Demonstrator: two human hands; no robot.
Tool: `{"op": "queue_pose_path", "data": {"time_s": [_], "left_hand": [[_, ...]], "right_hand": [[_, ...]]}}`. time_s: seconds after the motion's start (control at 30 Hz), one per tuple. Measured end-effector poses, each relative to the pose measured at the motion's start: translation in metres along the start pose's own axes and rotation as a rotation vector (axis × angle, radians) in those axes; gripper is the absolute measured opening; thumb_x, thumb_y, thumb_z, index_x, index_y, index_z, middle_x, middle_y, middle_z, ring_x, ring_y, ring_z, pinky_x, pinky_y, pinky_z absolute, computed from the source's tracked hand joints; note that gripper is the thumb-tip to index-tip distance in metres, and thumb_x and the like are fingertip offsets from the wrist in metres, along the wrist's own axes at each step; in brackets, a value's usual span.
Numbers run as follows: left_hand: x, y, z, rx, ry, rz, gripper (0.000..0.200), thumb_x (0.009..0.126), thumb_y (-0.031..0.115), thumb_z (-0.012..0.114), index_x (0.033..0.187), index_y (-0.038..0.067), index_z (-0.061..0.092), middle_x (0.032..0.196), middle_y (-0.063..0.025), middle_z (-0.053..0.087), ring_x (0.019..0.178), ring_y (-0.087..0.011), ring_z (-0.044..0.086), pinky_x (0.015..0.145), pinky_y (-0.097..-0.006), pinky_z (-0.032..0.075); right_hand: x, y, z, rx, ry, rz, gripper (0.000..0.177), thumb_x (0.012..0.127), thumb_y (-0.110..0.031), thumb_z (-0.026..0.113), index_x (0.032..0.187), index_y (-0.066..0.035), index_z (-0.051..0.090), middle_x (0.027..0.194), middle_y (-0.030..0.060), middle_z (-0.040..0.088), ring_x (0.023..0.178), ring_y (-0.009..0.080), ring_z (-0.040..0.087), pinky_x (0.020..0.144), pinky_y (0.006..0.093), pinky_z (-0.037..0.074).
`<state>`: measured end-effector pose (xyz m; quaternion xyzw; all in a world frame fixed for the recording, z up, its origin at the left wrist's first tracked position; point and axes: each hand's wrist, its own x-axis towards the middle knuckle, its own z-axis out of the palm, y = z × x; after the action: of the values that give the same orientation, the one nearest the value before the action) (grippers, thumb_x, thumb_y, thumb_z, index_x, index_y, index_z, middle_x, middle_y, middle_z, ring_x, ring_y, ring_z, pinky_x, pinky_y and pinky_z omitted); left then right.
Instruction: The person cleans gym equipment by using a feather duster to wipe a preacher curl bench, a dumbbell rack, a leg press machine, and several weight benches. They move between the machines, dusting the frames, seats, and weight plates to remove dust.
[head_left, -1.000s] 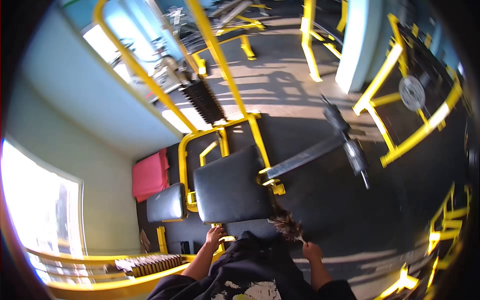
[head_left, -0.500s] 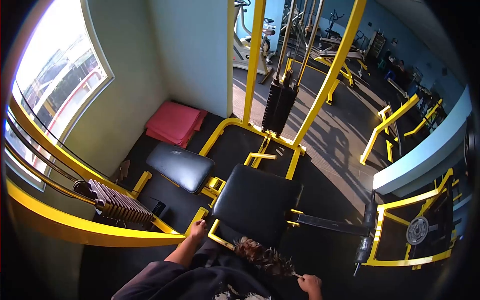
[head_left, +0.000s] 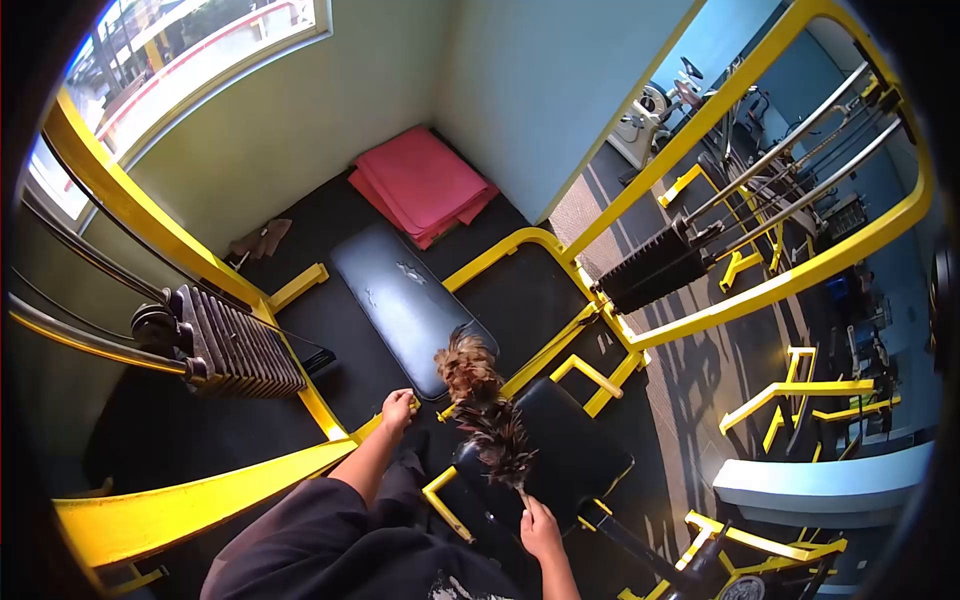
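Observation:
My right hand [head_left: 541,531] is closed around the thin handle of a feather duster [head_left: 497,435]. Its brown feathers stretch up and left, over the black seat pad [head_left: 580,450], and the lighter tip overlaps the near end of the long black bench pad [head_left: 385,290]. My left hand [head_left: 398,410] is closed beside that same end of the bench pad, close to a small yellow metal part. What its fingers hold, if anything, is hidden.
On the left stands a yellow-framed weight stack [head_left: 240,345]. Another dark stack [head_left: 655,268] rises at the right inside a yellow frame. Folded red mats [head_left: 420,185] lie in the corner by the wall. A yellow handle bar [head_left: 590,375] sticks up beside the seat.
My view has turned to the left. The feather duster has swung from low by the seat's front edge up toward the bench pad. My left hand is now beside the bench pad's end.

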<state>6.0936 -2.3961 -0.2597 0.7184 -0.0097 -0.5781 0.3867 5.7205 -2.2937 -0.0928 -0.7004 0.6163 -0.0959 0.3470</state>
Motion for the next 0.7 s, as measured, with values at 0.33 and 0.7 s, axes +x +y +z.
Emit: {"op": "queue_pose_path", "data": {"time_s": [0.33,0.7], "left_hand": [[0.064,0.019,0.008,-0.393,0.025,-0.234,0.088,0.089,0.083,0.028,0.150,0.021,0.040,0.113,-0.0040,0.054,0.083,-0.0158,0.052,0.070,-0.0381,0.046],[0.067,0.053,0.020,-0.727,-0.116,-0.313,0.111,0.086,0.088,0.013,0.152,0.001,0.033,0.149,-0.0153,0.048,0.138,-0.0289,0.044,0.115,-0.0415,0.033]], "right_hand": [[0.145,-0.058,0.026,-0.340,-0.230,0.069,0.053,0.096,-0.015,0.055,0.148,-0.024,0.045,0.098,0.0166,0.064,0.092,0.0411,0.064,0.078,0.0495,0.054],[0.210,-0.076,0.081,-0.233,-0.142,0.020,0.042,0.097,-0.015,0.052,0.139,-0.013,0.054,0.102,0.0236,0.065,0.090,0.0449,0.064,0.080,0.0497,0.053]]}}
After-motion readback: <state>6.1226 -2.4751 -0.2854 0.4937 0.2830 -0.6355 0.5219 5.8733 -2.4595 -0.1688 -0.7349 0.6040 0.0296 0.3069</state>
